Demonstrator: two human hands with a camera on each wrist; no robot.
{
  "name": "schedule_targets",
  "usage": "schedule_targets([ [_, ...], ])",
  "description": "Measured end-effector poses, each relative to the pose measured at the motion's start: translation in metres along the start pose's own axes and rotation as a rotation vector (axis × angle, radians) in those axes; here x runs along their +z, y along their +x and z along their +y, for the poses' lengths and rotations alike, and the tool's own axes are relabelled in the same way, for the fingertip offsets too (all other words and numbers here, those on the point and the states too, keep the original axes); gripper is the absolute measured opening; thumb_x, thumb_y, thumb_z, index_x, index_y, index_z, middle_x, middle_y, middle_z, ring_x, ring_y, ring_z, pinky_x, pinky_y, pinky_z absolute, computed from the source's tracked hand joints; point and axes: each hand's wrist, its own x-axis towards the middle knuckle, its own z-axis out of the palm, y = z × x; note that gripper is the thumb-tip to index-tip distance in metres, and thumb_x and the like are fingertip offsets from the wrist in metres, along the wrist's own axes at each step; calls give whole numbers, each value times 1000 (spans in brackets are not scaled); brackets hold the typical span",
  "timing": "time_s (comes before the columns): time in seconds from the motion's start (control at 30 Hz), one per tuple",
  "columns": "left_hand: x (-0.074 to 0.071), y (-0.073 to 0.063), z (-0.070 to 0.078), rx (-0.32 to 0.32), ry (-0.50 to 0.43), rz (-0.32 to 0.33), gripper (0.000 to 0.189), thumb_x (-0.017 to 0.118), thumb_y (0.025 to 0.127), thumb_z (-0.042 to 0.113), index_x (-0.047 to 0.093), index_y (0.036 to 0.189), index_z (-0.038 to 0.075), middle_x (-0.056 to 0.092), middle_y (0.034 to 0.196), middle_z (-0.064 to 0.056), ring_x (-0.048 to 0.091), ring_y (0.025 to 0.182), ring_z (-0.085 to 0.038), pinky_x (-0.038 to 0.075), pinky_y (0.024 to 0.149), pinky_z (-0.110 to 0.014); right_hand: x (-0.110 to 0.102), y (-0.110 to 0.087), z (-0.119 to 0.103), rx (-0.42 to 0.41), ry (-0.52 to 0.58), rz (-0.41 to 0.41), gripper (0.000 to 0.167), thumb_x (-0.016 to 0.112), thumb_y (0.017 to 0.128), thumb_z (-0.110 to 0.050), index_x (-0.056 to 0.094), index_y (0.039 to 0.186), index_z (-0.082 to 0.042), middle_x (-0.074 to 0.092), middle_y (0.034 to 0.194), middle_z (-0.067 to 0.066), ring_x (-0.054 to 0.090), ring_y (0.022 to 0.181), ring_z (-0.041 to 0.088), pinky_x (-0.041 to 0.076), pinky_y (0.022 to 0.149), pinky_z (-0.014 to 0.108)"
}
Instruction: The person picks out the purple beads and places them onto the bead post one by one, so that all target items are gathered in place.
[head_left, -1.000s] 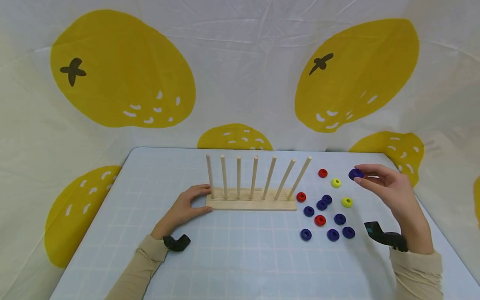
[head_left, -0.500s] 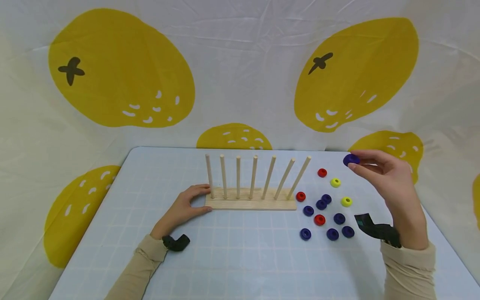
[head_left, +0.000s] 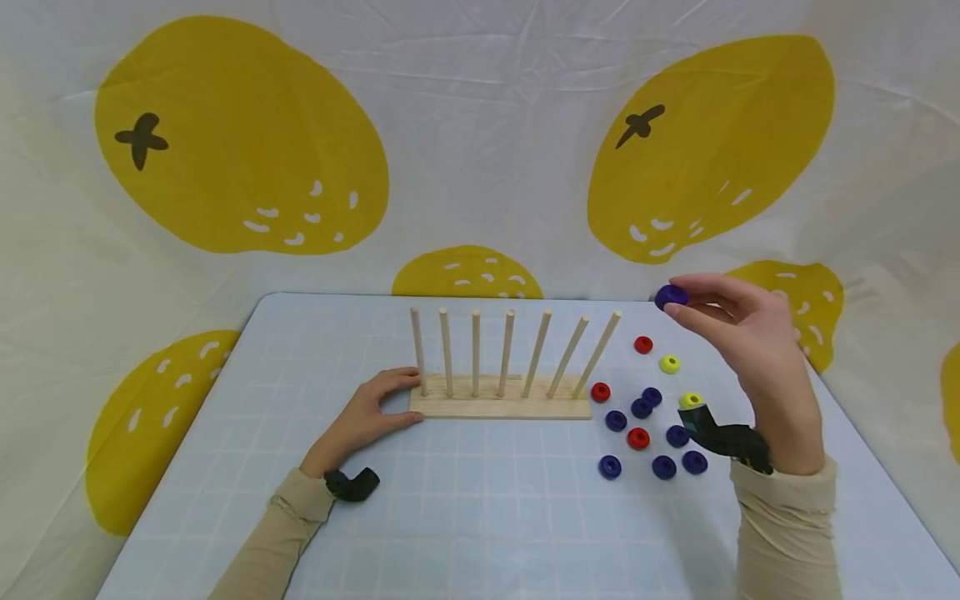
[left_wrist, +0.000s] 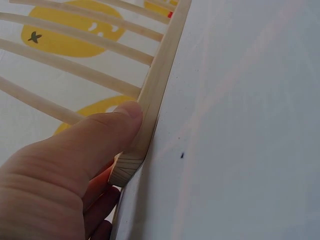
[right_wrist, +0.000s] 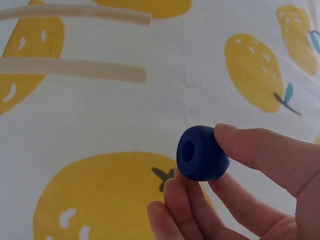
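Note:
Between thumb and fingers, my right hand pinches a dark blue bead with a hole through it. In the head view the bead is raised, right of the rightmost peg. My left hand grips the left end of a wooden peg rack, which has a row of several upright bare pegs. Up close in the left wrist view, the thumb lies on the edge of the base, with the other fingers partly hidden behind its end.
Right of the rack lie several loose blue beads, red beads and yellow beads. One yellow bead is partly covered by the black wrist mount. A lemon-print cloth hangs behind the white table.
My right hand has moved left and upward in the head view with the blue bead, nearer the rightmost peg. The left hand and the rack stay in place.

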Motion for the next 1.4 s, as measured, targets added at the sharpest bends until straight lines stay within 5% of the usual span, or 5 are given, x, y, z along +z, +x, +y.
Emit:
schedule_targets([
  [0.8,0,0,2,-6,6,-3,55,85,80,19,64,130,8,55,142,-8,45,135,-30,35,112,-53,47,16,-64,-199,298,-75,31,75,89,-9,69,119,-1,63,110,14,68,96,21,54,87,19],
  [1.13,1,0,-3,30,-13,22,55,86,79,18,65,129,10,56,140,-8,47,133,-29,35,113,-30,74,26,-77,-276,406,-132,30,74,88,-1,69,117,2,63,111,15,67,93,24,55,87,22],
  [1.4,1,1,0,15,-10,16,55,86,79,19,65,129,11,55,141,-6,47,133,-29,36,112,-42,106,34,-80,-374,589,-201,32,71,87,7,67,118,6,64,114,18,63,98,29,56,87,29],
])
